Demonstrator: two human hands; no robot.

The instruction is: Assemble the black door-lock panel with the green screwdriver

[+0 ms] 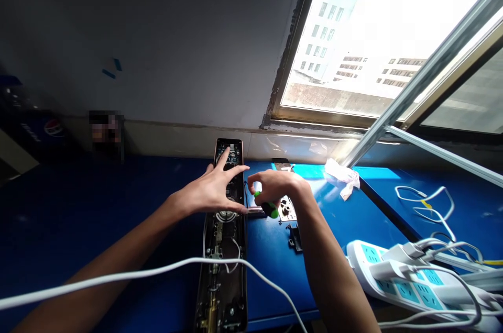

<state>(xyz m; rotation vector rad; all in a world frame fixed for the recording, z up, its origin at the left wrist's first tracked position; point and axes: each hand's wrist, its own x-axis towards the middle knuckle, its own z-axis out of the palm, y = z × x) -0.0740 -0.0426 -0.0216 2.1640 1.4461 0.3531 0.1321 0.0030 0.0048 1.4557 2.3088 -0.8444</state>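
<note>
Long opened device (229, 233) is lying on the blue desk (271, 275); from its left, the left hand (208, 189) is spreading its fingers above it, while just to its right, the right hand (271, 186) is gripping a green-and-black tool (269, 210). Farther right, a white power strip (357, 257) is carrying several plugs.

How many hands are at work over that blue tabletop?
2. The left hand is spread over the long, opened casing; the right hand, beside it, grips a green-and-black tool handle. No others are visible.
</note>
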